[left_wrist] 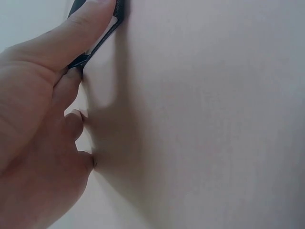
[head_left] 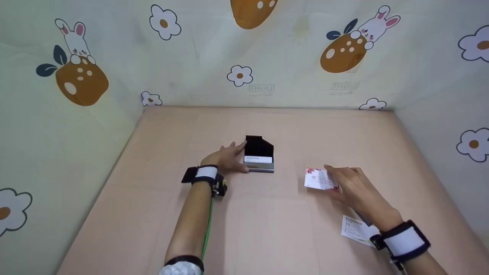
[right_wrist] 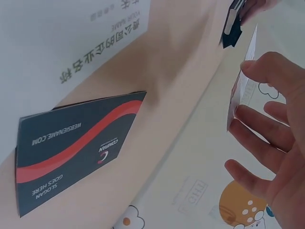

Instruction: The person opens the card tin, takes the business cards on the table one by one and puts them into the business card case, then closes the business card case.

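A business card case (head_left: 259, 148) lies with its black lid raised on the table, a white card (head_left: 258, 159) showing inside above a metallic front. My left hand (head_left: 226, 158) holds its left edge between thumb and index finger; in the left wrist view the thumb covers part of the case (left_wrist: 101, 37). To the right, my right hand (head_left: 357, 191) pinches a white business card (head_left: 318, 178) with red flower print at its corners, held off the table. The right wrist view shows this card (right_wrist: 242, 90) nearly edge-on between thumb and fingers.
Below my right wrist lie a white business card (head_left: 355, 229) and a dark card with a red stripe (right_wrist: 81, 148), the latter partly hidden in the head view. Patterned walls (head_left: 206, 57) close off the table's back and sides.
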### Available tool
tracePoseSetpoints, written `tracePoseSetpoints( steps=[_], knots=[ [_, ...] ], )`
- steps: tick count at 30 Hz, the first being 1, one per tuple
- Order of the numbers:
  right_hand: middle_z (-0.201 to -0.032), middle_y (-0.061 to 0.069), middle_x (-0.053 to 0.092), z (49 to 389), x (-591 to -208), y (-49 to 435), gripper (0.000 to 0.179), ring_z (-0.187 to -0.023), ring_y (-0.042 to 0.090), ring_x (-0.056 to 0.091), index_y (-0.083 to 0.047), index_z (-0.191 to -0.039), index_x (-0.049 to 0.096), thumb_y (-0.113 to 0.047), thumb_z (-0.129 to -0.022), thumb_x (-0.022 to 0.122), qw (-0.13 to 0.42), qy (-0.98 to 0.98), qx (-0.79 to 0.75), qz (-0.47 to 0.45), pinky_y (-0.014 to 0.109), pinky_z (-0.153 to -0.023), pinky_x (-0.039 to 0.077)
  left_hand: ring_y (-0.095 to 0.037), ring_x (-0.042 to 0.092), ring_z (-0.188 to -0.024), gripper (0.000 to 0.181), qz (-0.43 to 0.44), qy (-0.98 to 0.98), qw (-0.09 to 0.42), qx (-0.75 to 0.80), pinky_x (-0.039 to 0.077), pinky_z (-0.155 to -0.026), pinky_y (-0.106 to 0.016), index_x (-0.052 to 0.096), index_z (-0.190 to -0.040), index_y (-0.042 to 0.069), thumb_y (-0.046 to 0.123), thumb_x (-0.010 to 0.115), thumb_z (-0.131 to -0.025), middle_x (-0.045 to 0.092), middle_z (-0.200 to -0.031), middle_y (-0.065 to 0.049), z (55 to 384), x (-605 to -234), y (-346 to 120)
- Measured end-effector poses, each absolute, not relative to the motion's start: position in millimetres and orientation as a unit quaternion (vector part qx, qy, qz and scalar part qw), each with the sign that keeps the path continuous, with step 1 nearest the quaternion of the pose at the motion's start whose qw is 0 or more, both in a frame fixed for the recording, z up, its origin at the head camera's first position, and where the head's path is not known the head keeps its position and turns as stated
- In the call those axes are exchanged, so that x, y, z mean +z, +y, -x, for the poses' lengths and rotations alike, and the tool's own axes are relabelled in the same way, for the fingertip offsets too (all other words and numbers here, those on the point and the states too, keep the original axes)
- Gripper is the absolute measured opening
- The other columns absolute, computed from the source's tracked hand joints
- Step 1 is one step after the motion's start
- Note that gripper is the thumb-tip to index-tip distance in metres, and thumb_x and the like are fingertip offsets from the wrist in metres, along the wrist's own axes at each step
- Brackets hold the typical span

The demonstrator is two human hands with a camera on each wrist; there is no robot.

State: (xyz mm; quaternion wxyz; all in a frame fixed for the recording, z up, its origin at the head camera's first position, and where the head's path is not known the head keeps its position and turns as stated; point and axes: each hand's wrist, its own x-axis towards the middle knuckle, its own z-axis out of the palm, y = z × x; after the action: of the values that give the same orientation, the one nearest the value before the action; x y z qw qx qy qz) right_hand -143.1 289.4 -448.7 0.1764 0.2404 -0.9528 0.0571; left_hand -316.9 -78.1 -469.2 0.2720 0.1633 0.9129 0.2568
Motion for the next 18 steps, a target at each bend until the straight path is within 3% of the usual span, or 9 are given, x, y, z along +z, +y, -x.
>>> tracePoseSetpoints(
  steps=[18],
  knots=[
    [-0.12, 0.019, 0.071, 180, -434, 244, 0.074, -0.111, 0.034, 0.068, 0.0, -0.137, 0.057, -0.015, -0.073, 0.09, 0.152, -0.954, 0.079, -0.246, 0.052, -0.097, 0.052, -0.046, -0.004, -0.155, 0.104, -0.157, 0.916, 0.269, 0.251, 0.003, -0.122, -0.069, 0.011, -0.159, 0.044, 0.05, 0.079, -0.08, 0.001, -0.17, -0.008, 317, -470, -78]
  ],
)
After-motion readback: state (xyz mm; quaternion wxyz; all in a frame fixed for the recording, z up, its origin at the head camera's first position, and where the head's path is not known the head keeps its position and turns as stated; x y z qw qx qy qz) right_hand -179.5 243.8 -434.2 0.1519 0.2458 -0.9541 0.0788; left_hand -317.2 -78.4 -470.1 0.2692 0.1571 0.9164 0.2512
